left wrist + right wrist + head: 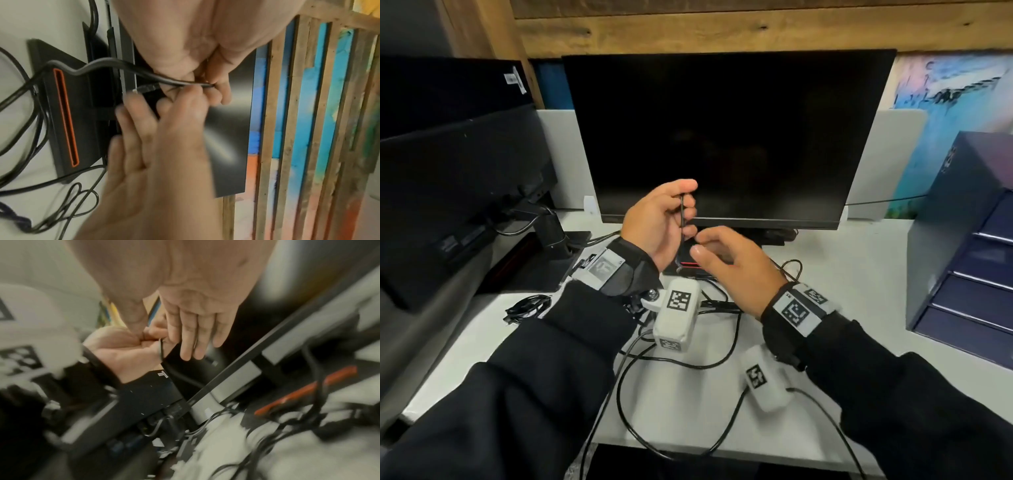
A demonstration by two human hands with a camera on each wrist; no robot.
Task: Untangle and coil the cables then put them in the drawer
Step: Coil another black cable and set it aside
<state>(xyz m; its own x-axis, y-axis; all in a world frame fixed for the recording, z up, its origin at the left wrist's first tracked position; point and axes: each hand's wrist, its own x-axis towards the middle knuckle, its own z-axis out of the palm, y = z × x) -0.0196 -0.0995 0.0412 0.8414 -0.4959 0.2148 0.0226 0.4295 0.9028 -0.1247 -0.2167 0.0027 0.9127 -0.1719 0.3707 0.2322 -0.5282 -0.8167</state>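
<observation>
My left hand (pixel 685 209) is raised in front of the monitor and pinches a thin black cable (pixel 682 213) between thumb and fingers. The cable hangs down from that grip. In the left wrist view the cable (pixel 123 65) runs to the fingers, and its plug (pixel 146 88) sticks out beside them. Just below, my right hand (pixel 702 243) touches the cable's lower part with relaxed fingers (pixel 186 340). More black cables (pixel 617 387) lie looped and crossed on the white desk. A coiled bundle (pixel 527 308) sits at the left. The dark blue drawer unit (pixel 945 240) stands at the right with its drawers closed.
A black monitor (pixel 722 137) stands right behind my hands, on a base with a red slot (pixel 65 113). A second monitor (pixel 448 188) fills the left side. A white divider and a painted wooden wall close off the back.
</observation>
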